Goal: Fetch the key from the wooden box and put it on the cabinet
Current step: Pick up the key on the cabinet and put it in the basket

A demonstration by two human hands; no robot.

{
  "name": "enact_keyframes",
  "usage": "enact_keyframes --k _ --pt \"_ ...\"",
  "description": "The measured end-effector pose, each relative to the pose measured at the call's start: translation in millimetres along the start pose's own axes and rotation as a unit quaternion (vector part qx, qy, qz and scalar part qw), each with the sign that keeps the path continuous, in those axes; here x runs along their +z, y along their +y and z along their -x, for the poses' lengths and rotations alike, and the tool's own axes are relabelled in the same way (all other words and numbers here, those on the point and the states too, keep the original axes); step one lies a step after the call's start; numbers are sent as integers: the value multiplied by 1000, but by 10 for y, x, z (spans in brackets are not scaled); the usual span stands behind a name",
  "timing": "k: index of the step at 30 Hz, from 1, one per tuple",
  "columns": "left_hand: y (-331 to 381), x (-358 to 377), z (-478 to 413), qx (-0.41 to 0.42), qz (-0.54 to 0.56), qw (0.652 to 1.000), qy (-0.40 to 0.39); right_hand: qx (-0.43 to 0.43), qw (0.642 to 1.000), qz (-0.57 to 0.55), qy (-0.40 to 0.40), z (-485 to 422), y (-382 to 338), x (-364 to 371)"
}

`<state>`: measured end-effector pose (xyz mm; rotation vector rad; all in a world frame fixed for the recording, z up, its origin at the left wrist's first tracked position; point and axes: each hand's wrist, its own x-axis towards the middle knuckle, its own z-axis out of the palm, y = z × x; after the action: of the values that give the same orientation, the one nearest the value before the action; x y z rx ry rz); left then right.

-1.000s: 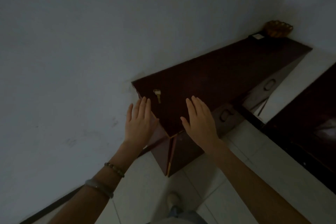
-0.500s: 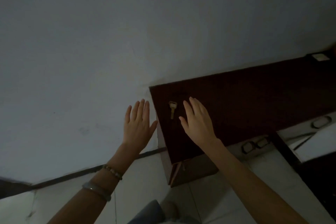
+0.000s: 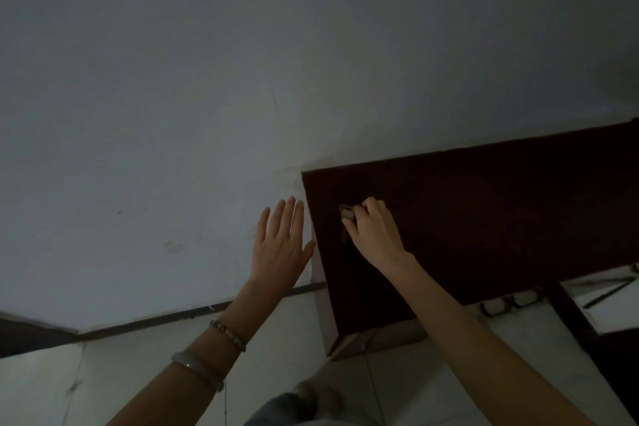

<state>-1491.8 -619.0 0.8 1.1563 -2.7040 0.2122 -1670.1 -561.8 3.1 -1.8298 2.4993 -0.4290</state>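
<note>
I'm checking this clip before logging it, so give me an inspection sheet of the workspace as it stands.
Surface: dark reddish-brown wooden cabinet top, set against the wall, mostly bare.
Job's things: small brass-coloured key lying near the cabinet's left end; no wooden box in view.
Clutter: nothing seen on the cabinet top.
Grippers: right hand curled over the key, fingertips on it, not clearly lifted; left hand open and flat, beside the cabinet's left edge, holding nothing.
Cables: nothing seen.
Surroundings: plain grey-white wall, pale tiled floor, dark baseboard; lighting dim.
</note>
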Motion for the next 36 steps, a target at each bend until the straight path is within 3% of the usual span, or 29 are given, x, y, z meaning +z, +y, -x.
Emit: enact_keyframes --k 8,21,31,36 --pt "-69 13 -15 -6 -4 1000 -10 10 998 -14 -64 -137 -65 115" --pt "-193 -40 32 -4 -2 1000 -7 33 996 -49 -64 -168 -118 137" --pt "-333 -100 173 -8 -10 1000 -25 81 993 -75 36 -54 -132 42" --pt "-323 -147 149 0 14 1000 -6 48 989 -125 70 137 -183 -161"
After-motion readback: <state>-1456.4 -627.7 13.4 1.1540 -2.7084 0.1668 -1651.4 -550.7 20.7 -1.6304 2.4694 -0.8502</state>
